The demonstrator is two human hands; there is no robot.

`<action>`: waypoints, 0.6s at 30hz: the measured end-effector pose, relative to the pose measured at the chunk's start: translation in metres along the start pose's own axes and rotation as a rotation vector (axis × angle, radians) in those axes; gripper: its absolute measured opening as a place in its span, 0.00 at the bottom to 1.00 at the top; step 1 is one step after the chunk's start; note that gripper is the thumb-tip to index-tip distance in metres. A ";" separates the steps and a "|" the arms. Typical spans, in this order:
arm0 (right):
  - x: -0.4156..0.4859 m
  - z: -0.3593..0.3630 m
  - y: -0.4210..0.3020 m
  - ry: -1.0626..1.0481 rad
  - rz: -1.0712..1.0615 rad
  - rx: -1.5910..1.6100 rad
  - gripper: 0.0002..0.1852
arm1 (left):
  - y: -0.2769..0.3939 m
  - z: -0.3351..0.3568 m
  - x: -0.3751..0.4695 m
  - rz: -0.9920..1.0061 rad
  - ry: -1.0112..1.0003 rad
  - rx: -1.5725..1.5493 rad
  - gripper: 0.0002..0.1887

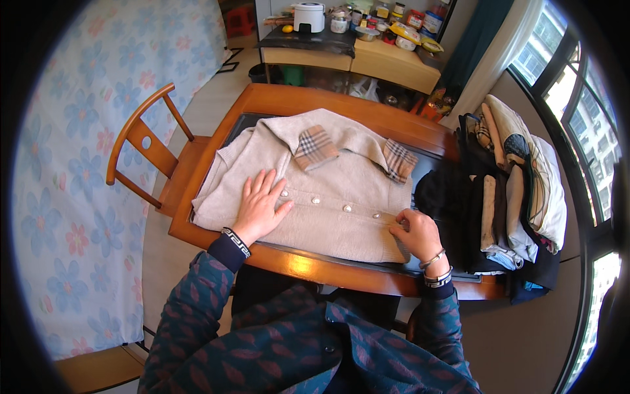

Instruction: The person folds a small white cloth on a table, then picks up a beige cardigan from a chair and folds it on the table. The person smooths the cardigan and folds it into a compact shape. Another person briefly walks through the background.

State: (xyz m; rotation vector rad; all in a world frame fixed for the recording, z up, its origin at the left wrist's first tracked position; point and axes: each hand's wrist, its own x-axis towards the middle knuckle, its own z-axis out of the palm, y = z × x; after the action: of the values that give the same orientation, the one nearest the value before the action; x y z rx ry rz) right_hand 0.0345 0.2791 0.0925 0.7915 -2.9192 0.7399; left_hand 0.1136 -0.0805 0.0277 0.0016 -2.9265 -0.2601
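Observation:
A beige knitted cardigan (334, 231) lies on its side across the wooden table (300, 268), with its row of light buttons running left to right. Its sleeves are folded inward, and their plaid cuffs, a left one (316, 147) and a right one (400, 160), rest on the upper part. My left hand (261, 202) lies flat on the knit beside the leftmost button, fingers apart. At the ribbed edge on the right, my right hand (418, 234) has its fingers curled at the fabric; whether they pinch it cannot be told.
Stacked folded clothes (512, 212) stand at the table's right end, with a black garment (435, 192) beside the cardigan. A wooden chair (157, 147) is at the left. Beyond the table, a cabinet (393, 64) holds jars and a white rice cooker (309, 17). Windows are on the right.

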 end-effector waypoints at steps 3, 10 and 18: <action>0.001 0.012 -0.012 0.189 -0.229 -0.008 0.22 | 0.000 0.000 0.000 -0.010 -0.019 0.003 0.34; -0.006 0.075 -0.037 -0.098 -0.315 -0.107 0.33 | -0.003 0.002 0.001 -0.026 -0.037 -0.014 0.37; -0.004 0.081 -0.026 -0.083 -0.334 -0.098 0.33 | -0.059 -0.013 0.005 0.126 -0.021 -0.315 0.42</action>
State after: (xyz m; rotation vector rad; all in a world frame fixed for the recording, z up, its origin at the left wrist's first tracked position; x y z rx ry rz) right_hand 0.0581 0.2243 0.0313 1.2817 -2.7564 0.5412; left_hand 0.1099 -0.1407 0.0307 -0.2329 -2.8572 -0.6985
